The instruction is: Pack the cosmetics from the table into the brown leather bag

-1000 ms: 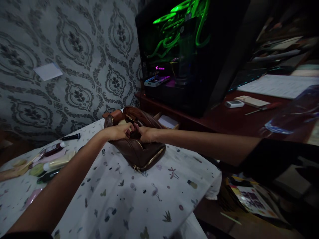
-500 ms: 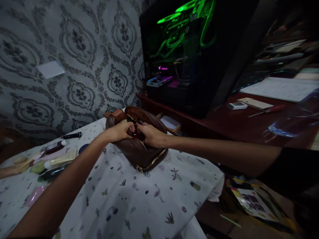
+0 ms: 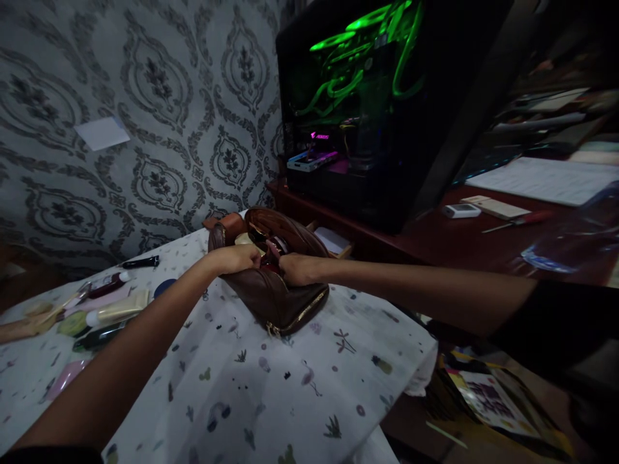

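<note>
A brown leather bag point(image 3: 264, 299) with gold zippers lies unzipped on a white printed cloth point(image 3: 271, 386). My left hand point(image 3: 238, 259) reaches over its near left rim, fingers curled down inside. From the other side my right hand point(image 3: 300, 268) dips into the opening, its fingers closed around something dark that I cannot make out. Both sets of fingertips are partly hidden by the bag. Between them shows a dark reddish, shiny item, too dim to name. A pale item point(image 3: 244, 239) pokes up behind my left hand.
At left lie a cream tube point(image 3: 118, 312), a green bottle point(image 3: 99, 336), a dark red bottle point(image 3: 107, 283) and a black tube point(image 3: 140, 262). Another person's hand point(image 3: 29, 328) is beside them. A computer case point(image 3: 348, 187) stands behind the bag; a screwdriver point(image 3: 527, 219) lies on the desk.
Both hands stay in the bag. The right hand has shifted slightly, and a dark shiny item shows more above its fingers. The left fingers are curled lower.
</note>
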{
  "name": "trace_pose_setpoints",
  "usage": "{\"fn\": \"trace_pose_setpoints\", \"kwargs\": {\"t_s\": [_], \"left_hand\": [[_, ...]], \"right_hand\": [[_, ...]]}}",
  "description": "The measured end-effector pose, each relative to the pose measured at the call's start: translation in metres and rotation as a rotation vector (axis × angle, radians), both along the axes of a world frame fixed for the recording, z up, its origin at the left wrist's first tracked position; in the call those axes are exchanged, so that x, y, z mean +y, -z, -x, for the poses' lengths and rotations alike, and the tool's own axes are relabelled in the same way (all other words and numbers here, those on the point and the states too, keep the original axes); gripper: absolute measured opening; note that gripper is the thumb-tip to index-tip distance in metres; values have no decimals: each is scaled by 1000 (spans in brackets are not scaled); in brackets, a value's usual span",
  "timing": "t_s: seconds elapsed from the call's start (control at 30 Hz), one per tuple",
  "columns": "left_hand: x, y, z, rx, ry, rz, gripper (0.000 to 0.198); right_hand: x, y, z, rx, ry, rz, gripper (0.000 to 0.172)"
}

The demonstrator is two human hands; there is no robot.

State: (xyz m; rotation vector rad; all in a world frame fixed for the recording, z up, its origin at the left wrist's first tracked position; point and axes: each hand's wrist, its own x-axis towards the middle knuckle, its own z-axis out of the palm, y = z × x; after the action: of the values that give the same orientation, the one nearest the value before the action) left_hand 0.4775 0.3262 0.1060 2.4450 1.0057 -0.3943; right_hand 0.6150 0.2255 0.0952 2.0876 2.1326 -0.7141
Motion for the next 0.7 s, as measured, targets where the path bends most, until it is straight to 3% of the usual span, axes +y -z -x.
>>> {"fn": "trace_pose_setpoints", "kwargs": {"t_s": [0.2, 0.43, 0.57, 0.7], "left_hand": [[-4, 4, 6, -80, -44, 103, 9], [-5, 8, 12, -200, -64, 287, 16], [-2, 8, 7, -123, -3, 216, 10], [0, 7, 2, -135, 39, 131, 15]], "right_hand": [[-1, -4, -1, 75, 112, 12, 35], [8, 6, -7, 221, 195, -49, 31], [7, 5, -7, 225, 205, -60, 20], [3, -5, -3, 167, 187, -109, 19]]}}
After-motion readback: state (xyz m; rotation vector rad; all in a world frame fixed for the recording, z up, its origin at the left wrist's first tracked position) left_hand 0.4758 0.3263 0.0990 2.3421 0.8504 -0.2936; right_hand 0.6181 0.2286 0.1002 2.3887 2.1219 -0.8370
